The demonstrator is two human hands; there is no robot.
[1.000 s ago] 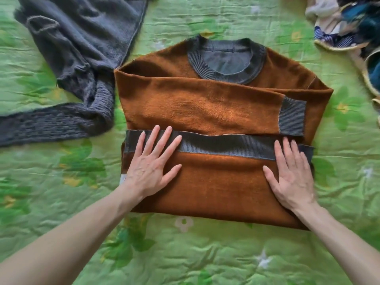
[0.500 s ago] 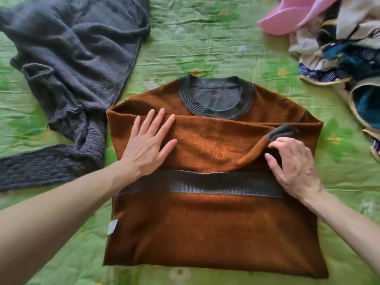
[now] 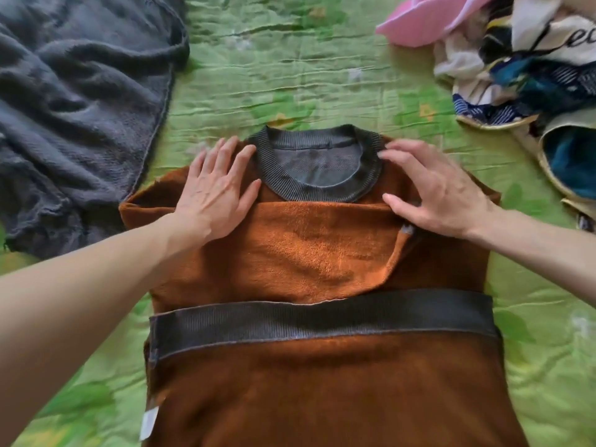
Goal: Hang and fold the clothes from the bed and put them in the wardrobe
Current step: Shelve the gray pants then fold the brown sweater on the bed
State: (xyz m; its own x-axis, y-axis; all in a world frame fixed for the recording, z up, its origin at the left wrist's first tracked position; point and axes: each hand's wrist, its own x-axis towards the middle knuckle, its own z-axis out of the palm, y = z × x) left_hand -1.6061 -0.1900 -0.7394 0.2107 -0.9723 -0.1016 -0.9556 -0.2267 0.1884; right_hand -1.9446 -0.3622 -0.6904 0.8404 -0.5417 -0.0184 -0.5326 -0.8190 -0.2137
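A rust-brown sweater with a dark grey ribbed collar lies partly folded on the green bed. Its sleeves are folded across the chest and its grey hem band is turned up over the lower part. My left hand lies flat, fingers straight, on the left shoulder beside the collar. On the right shoulder my right hand rests with spread, slightly bent fingers, its fingertips touching the collar's edge. It holds nothing.
A dark grey knitted garment lies crumpled at the upper left, touching the sweater's left side. A heap of mixed clothes with a pink piece fills the upper right. Green quilted bedspread shows between them.
Both hands have slid up from the hem band, over the folded sleeves, to the shoulders beside the collar. The right hand let go of the sleeve cuff it was tucking.
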